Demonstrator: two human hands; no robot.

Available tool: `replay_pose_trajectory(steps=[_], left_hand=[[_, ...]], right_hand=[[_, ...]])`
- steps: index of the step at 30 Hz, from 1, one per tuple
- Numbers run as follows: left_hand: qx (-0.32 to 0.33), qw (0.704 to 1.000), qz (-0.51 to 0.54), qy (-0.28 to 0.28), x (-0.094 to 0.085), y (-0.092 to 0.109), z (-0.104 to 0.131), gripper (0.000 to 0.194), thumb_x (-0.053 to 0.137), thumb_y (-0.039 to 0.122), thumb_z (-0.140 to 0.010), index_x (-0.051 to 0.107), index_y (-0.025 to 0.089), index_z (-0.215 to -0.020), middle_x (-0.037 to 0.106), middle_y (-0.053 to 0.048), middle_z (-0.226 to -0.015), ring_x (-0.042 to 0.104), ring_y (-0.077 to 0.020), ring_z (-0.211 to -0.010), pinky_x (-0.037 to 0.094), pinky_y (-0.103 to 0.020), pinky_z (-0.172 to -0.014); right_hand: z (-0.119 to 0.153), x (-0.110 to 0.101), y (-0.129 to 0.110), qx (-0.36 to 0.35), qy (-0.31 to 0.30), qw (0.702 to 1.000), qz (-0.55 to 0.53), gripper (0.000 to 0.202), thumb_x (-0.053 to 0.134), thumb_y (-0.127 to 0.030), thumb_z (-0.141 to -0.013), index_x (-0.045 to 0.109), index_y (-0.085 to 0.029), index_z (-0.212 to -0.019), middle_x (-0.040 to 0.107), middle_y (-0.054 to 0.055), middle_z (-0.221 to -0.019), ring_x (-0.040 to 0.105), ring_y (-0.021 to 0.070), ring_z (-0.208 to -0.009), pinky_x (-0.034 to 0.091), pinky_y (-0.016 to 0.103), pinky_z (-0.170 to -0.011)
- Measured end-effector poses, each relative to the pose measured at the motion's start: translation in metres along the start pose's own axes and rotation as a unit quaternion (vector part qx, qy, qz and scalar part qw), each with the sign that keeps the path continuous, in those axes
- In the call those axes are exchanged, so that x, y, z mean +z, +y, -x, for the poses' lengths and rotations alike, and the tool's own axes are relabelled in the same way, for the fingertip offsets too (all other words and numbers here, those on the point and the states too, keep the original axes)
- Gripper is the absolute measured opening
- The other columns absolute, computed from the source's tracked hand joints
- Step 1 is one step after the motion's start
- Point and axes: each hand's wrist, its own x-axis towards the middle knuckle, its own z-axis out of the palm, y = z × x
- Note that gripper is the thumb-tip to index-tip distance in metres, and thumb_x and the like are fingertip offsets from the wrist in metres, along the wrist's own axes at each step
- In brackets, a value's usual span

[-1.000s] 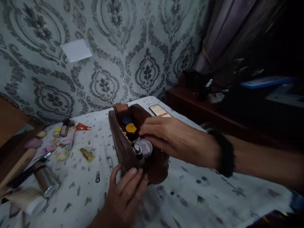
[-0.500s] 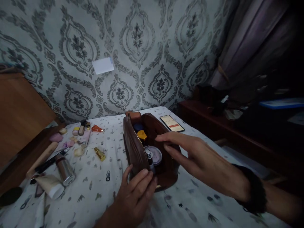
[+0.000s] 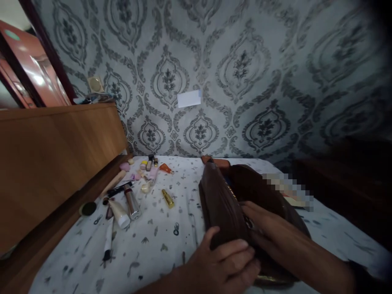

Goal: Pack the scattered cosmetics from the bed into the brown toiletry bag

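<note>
A brown zip bag (image 3: 219, 204) stands unzipped on the patterned white sheet. My left hand (image 3: 226, 259) grips its near left side, fingers bent over the edge and thumb against the outside. Inside the opening is my right hand (image 3: 266, 224), its fingertips hidden among the contents, so what they touch cannot be made out. A dark band circles my right wrist. Left of the bag lies a gold tube (image 3: 168, 198). Farther left are a silver bottle (image 3: 132, 202), a cream tube (image 3: 119, 213) and an orange item (image 3: 165, 168).
Several small cosmetics lie near a wooden board (image 3: 61, 163) along the left side. A white tube (image 3: 108, 241) with a black end is nearer me. A blurred, pixelated flat object (image 3: 294, 196) lies right of the bag. Patterned wallpaper rises behind.
The view has turned left, so the bag appears farther right. My right hand has gone from above the opening down into the bag. My left hand stays on its side.
</note>
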Motion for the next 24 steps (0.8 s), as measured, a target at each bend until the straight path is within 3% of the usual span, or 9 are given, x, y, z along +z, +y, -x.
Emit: replay_pose_trajectory(steps=[5, 12, 17, 24], left_hand=[[-0.007, 0.999, 0.031, -0.011, -0.005, 0.002, -0.001, 0.034, 0.05, 0.017, -0.093, 0.059, 0.017, -0.126, 0.056, -0.004, -0.14, 0.028, -0.0175, -0.143, 0.017, -0.051, -0.122], [-0.009, 0.996, 0.084, -0.024, -0.01, 0.002, -0.003, 0.04, 0.042, 0.007, -0.092, 0.055, 0.009, -0.129, 0.063, -0.01, -0.129, 0.036, -0.0199, -0.139, 0.019, -0.051, -0.121], [-0.012, 0.995, 0.096, -0.012, -0.008, 0.003, -0.004, 0.04, 0.044, 0.003, -0.091, 0.056, 0.008, -0.129, 0.065, -0.012, -0.124, 0.04, -0.0208, -0.136, 0.018, -0.051, -0.12], [-0.009, 0.995, 0.1, -0.006, -0.01, 0.002, -0.006, 0.038, 0.043, 0.002, -0.091, 0.058, 0.007, -0.126, 0.067, -0.012, -0.121, 0.043, -0.0208, -0.134, 0.02, -0.05, -0.119]], right_hand=[[-0.011, -0.016, -0.022, 0.056, -0.118, 0.991, 0.011, 0.028, 0.042, 0.001, -0.076, 0.063, -0.018, -0.077, 0.068, 0.009, -0.087, 0.067, 0.0184, -0.077, 0.051, 0.027, -0.071], [-0.011, -0.024, -0.03, 0.103, -0.126, 0.986, 0.04, 0.015, 0.054, -0.004, -0.078, 0.062, -0.015, -0.083, 0.066, 0.009, -0.089, 0.064, 0.0198, -0.082, 0.045, 0.027, -0.072], [-0.01, -0.026, -0.035, 0.124, -0.14, 0.981, 0.053, 0.018, 0.056, -0.005, -0.079, 0.063, -0.014, -0.093, 0.067, 0.01, -0.097, 0.065, 0.0216, -0.09, 0.044, 0.027, -0.077], [-0.013, -0.033, -0.035, 0.101, -0.15, 0.983, 0.036, 0.018, 0.06, -0.005, -0.075, 0.062, -0.014, -0.091, 0.066, 0.009, -0.097, 0.065, 0.0201, -0.089, 0.043, 0.025, -0.073]])
